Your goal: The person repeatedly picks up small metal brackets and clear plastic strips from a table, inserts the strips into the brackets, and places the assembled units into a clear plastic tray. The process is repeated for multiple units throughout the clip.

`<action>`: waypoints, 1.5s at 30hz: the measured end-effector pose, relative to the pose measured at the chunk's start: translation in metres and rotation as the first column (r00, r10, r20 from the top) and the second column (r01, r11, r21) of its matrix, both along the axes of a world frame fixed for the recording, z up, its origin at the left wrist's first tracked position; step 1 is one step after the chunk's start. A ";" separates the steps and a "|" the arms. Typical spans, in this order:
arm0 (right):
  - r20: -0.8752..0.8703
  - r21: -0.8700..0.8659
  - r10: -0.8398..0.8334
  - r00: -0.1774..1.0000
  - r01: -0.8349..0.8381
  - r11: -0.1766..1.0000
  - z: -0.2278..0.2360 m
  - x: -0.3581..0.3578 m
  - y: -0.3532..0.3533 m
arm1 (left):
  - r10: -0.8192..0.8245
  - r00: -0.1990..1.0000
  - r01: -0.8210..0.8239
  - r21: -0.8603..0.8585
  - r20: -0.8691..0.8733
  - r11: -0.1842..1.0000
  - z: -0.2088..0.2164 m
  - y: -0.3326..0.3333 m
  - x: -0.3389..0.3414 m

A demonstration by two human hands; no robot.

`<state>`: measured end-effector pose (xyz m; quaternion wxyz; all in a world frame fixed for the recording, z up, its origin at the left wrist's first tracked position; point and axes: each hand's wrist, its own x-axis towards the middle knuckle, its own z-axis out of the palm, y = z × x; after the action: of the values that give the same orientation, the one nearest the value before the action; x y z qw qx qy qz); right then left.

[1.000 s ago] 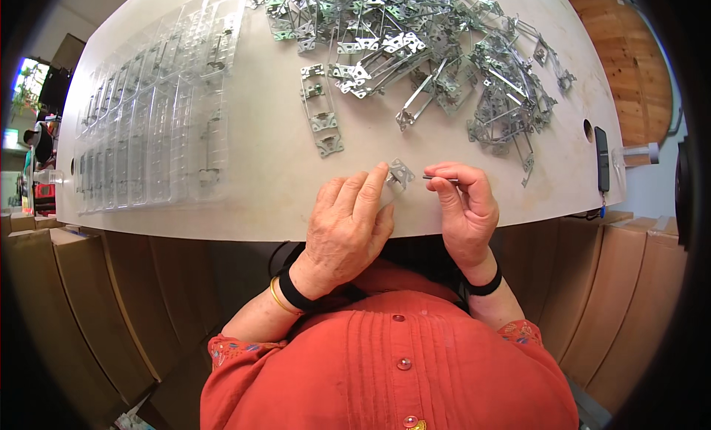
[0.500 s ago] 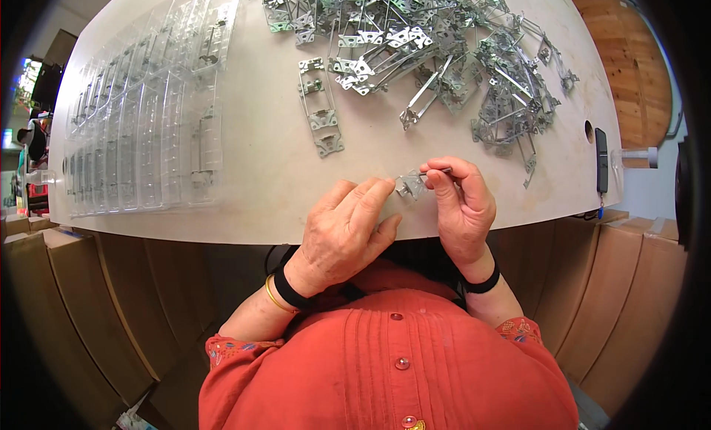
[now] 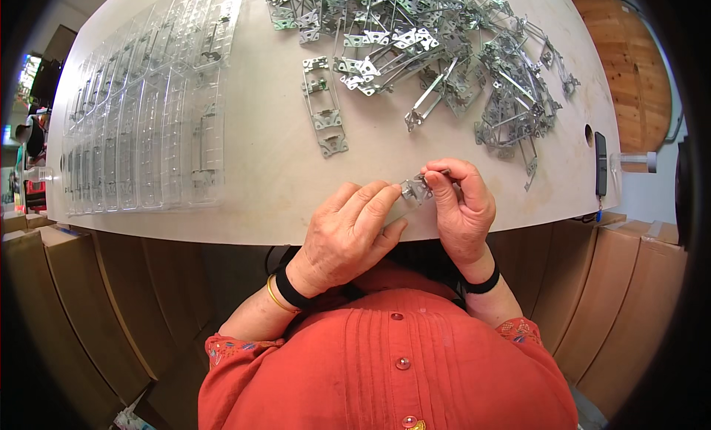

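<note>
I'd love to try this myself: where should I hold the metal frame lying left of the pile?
Probably pinch the metal frame by its near plate, from the person's side: that end points toward them, while the pile crowds the far end.

1. The small metal bracket (image 3: 412, 190) is showing silver-grey; the thin metal rod (image 3: 446, 171) is looking darker.
2. The tangled heap of metal frames (image 3: 415, 41) is shining silver, with greenish tints.
3. The wide table (image 3: 266, 185) is looking off-white.
4. The buttoned orange-red cloth shirt (image 3: 363, 363) is carrying multicoloured motifs on its sleeve edges (image 3: 237, 349).
5. Two flat wristbands (image 3: 293, 288) are appearing black; the thin round bangle (image 3: 272, 291) is gleaming gold.
</note>
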<state>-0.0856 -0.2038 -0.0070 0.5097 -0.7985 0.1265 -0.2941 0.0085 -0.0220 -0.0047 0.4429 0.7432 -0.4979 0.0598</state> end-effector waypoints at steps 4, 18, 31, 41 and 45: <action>0.001 -0.027 0.001 1.000 -0.001 1.000 0.001 0.000 0.000 | -0.016 1.000 0.016 0.004 -0.014 1.000 0.002 0.001 0.000; 0.043 -0.229 0.026 0.999 -0.016 0.973 0.011 0.004 0.000 | -0.003 1.000 0.004 -0.027 0.019 1.000 -0.001 0.000 0.000; 0.023 -0.286 0.030 0.999 -0.022 0.958 0.014 0.007 0.001 | -0.013 1.000 0.013 -0.037 0.004 0.999 -0.003 0.002 0.000; 0.001 -0.262 0.031 1.000 -0.030 0.965 0.011 0.003 -0.001 | -0.017 1.000 0.016 -0.038 -0.009 0.999 -0.002 0.001 0.000; -0.001 -0.270 0.037 0.999 -0.036 0.962 0.013 0.005 0.000 | -0.015 1.000 0.014 -0.035 -0.007 0.999 -0.002 0.002 0.000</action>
<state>-0.0806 -0.2037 0.0057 0.4016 -0.8623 0.0693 -0.3007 0.0084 -0.0205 -0.0066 0.4581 0.7320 -0.5004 0.0626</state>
